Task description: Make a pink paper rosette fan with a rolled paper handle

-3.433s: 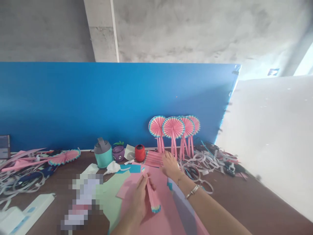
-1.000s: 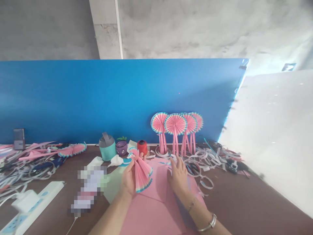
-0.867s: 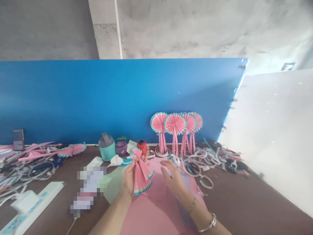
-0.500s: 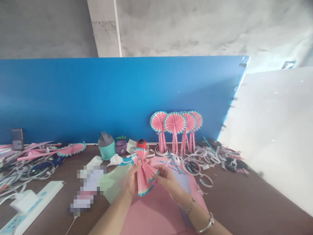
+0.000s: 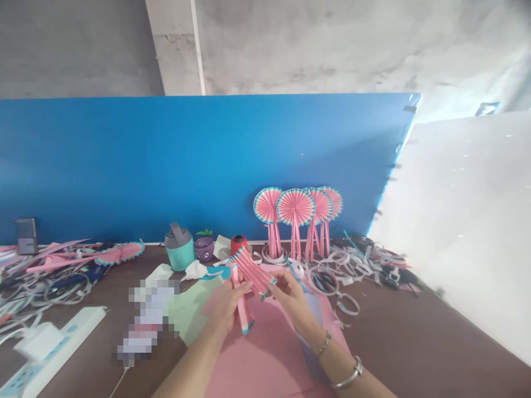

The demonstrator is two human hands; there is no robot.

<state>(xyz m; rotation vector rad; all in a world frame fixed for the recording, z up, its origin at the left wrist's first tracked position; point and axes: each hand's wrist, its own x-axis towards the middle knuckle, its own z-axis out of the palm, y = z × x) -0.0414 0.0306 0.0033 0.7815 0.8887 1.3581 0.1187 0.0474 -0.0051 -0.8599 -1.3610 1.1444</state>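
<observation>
A pleated pink paper fan (image 5: 254,272) with blue and cream edges is held over the desk, its folds bunched into two narrow bundles. My left hand (image 5: 229,301) is closed around the lower bundle near where the two meet. With thumb and fingers pinched, my right hand (image 5: 290,296) grips the blue-edged right end of the upper bundle. Beneath both hands lie sheets of pink paper (image 5: 261,359). Behind them, several finished round pink fans (image 5: 296,208) stand upright on paper strip handles.
Green paper (image 5: 193,309) lies to the left, near a blurred-out phone (image 5: 149,320) and a white power strip (image 5: 62,354). A teal cup (image 5: 180,251), purple pot (image 5: 204,249) and red thread spool (image 5: 239,245) stand behind. Tangled white strips (image 5: 352,265) lie right; a blue partition (image 5: 166,166) rises behind.
The fan's spread folds have been squeezed into narrower bundles, and its upper part has swung to slant down to the right. My right hand has shifted slightly right and up.
</observation>
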